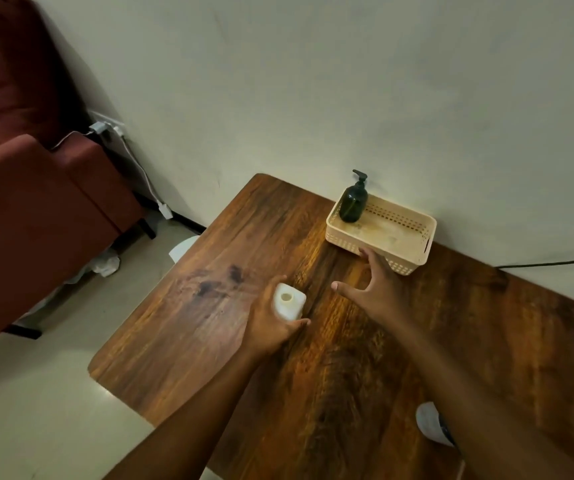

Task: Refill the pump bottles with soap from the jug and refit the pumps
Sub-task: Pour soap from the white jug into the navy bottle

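My left hand grips a small white bottle whose neck is uncapped, upright over the middle of the wooden table. To its right my right hand hovers with fingers spread and nothing in it, its fingertips close to the near wall of a cream plastic basket. A dark green pump bottle with a black pump fitted stands in the basket's far left corner. A white object shows at the table's near right, mostly hidden by my right forearm.
The table stands against a pale wall. A dark red armchair sits to the left on the floor, with a white cable and plug beside it. A black cable runs along the wall at right.
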`<state>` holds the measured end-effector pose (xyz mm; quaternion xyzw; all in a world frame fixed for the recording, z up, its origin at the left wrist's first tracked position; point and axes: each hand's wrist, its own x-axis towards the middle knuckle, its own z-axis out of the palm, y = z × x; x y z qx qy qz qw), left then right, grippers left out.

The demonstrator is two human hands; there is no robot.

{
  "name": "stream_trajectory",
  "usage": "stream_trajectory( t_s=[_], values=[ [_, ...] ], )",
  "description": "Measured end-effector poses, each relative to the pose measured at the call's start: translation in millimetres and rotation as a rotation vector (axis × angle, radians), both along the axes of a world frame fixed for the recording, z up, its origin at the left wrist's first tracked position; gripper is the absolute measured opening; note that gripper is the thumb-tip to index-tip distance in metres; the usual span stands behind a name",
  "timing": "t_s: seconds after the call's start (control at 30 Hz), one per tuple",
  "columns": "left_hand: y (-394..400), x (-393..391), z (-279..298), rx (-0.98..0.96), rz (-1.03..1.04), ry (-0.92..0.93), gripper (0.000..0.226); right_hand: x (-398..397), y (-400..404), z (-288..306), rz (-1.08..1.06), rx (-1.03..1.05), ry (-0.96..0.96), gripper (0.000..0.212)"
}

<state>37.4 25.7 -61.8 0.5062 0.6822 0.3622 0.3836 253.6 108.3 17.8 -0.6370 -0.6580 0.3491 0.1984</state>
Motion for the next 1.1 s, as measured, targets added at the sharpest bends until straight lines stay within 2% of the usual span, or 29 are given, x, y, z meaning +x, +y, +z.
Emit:
stream_trajectory(
  t_s=[0.1,0.4,0.57,0.73,0.87,1.1],
  values=[
    [3,6,-3,0.033,0.053,-0.002,0.086,0,0,-5,-0.013,-0.009,0.021,0.099],
    [1,17,11,0.035,0.011,0.039,0.063,32,-20,15,-0.065,-0.035,0.093,0.101],
    [-1,56,35,0.123,-0.121,0.134,0.069,89,-54,30,-0.055,-0.031,-0.023,0.099],
    [1,102,54,0.178,-0.266,0.128,0.071,146,-93,34,-0.081,-0.024,-0.139,0.098],
    [-1,134,56,0.178,-0.326,0.128,0.079,182,-122,26,-0.112,-0.098,-0.138,0.105],
    [-5,170,47,0.183,-0.381,0.108,0.082,199,-167,-24,-0.165,-0.224,-0.103,0.121]
  ],
)
